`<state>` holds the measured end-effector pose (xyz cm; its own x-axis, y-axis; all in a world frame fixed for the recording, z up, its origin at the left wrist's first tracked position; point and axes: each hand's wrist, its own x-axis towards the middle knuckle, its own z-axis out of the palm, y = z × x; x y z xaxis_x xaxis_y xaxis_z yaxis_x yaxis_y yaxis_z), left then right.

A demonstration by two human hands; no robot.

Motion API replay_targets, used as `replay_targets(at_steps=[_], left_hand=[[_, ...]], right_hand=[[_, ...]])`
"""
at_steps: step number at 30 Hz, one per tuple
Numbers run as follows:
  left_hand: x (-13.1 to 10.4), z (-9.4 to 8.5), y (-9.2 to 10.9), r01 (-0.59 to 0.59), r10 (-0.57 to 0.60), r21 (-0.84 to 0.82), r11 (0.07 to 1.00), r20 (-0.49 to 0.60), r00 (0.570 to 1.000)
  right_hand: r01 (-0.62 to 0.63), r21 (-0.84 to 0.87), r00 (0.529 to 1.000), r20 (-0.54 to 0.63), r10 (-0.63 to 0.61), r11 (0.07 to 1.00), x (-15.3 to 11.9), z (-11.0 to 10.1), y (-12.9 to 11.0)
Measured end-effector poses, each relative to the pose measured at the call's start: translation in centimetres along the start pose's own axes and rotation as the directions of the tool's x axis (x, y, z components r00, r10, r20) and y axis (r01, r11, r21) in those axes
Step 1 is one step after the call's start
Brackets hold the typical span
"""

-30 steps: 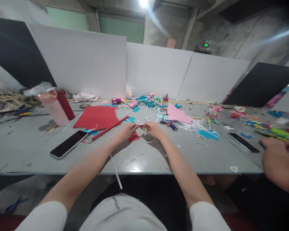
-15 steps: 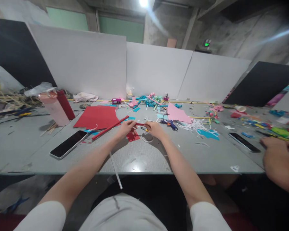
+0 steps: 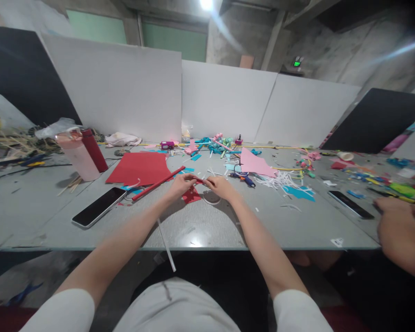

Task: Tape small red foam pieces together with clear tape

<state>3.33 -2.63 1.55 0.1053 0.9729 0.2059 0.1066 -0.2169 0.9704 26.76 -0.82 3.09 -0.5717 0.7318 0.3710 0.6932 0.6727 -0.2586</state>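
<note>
Red strip (image 3: 199,180) spans the short gap between your two hands, just above the middle of the table (image 3: 200,226), one end in each pinch. At the far left, well apart from your hands, the pink bottle (image 3: 78,159) stands upright with the red bottle (image 3: 94,151) just beside it. Nearer the front edge you have a phone (image 3: 99,207) lying dark side up. Beyond it lies the red sheet (image 3: 140,167), and the red stick (image 3: 158,184) slants along its right side, its far end just past your left hand (image 3: 180,185).

That hand has thumb and fingertips drawn together on the strip's left end, with little space between them. Under your fingertips, a red scrap (image 3: 191,196) lies on the table. Your right hand (image 3: 222,185) is curled more tightly, its thumb and fingers nipping the other end. Your fingers cover both ends, so I can't tell whether the strip is folded or rolled. A white ring (image 3: 211,204) lies below your right hand.

Farther right come the blue tool (image 3: 248,181), the pink sheet (image 3: 257,163) behind it, then the white shreds (image 3: 282,180) and the blue sheet (image 3: 299,193), all out of your grasp.
</note>
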Motion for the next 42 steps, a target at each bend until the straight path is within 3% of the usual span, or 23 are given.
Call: replay_targets(at_steps=[4,10,27,42], left_hand=[[0.1,-0.1,-0.3,-0.021,0.019,0.055,0.998,0.035,0.999],[-0.1,0.1,-0.2,-0.016,0.012,0.061,0.998,0.065,0.998],[0.0,0.5,-0.4,-0.042,0.041,0.069,0.997,0.023,0.999],[-0.1,0.6,-0.8,-0.183,0.185,0.150,0.971,0.003,0.983]], right_hand=[[0.015,0.033,1.000,0.021,-0.016,0.999,0.0,0.0,-0.3],[0.010,0.005,0.999,-0.048,-0.009,1.000,0.1,0.3,-0.7],[-0.026,-0.050,0.996,-0.088,0.021,0.998,0.4,1.1,-0.4],[-0.054,-0.045,0.994,-0.095,0.049,0.998,0.4,1.3,-0.1]])
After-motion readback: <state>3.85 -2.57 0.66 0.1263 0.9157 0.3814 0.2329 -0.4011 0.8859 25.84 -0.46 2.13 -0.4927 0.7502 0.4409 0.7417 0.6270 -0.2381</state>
